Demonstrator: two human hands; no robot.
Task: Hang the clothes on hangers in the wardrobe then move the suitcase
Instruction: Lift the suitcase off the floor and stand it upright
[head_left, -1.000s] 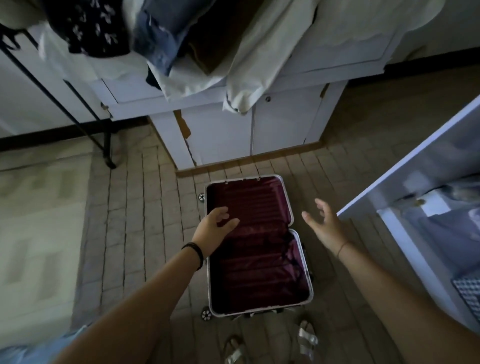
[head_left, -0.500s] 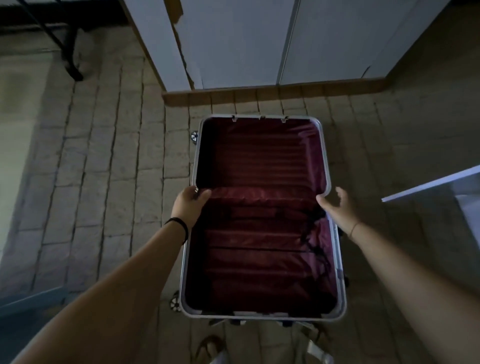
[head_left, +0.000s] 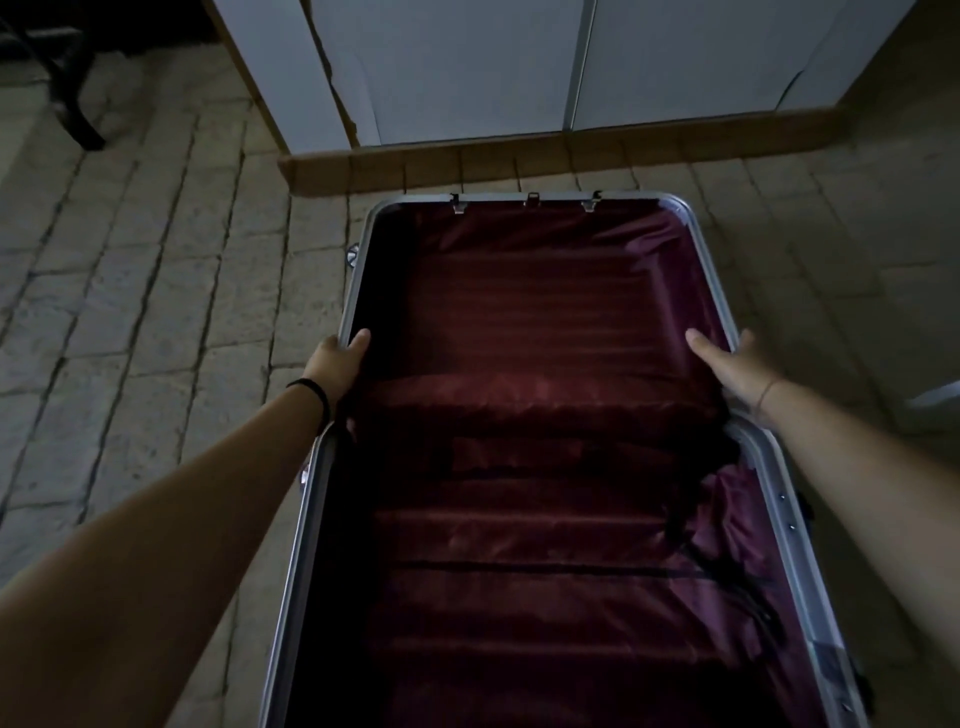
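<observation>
Suitcase: the suitcase lies wide open on the floor straight in front of me. Its far end sits just short of the wooden plinth, and its near end runs out of view at the bottom.
Inside: there's dark red lining in both halves, creased in bands, with a padded fold across the middle. Black straps trail loose down the right side of the near half.
Frame: a silver frame runs round the edge, and three small latches stand along the far edge. One wheel pokes out at the far left side.
Left hand: my left hand grips the left side of the far half, just beyond the fold. The thumb is hooked inside over the frame and the fingers are wrapped outside, out of sight. A black band sits on that wrist.
Right hand: my right hand grips the right side directly opposite, thumb laid on the lining and fingers curled over the frame. A thin bracelet crosses the wrist.
Far half: I cannot tell whether it is flat on the floor or lifted.
Beyond: the white cabinet stands on the plinth with its doors closed.
Far left corner: a black stand leg rests on the floor, well apart from the suitcase.
</observation>
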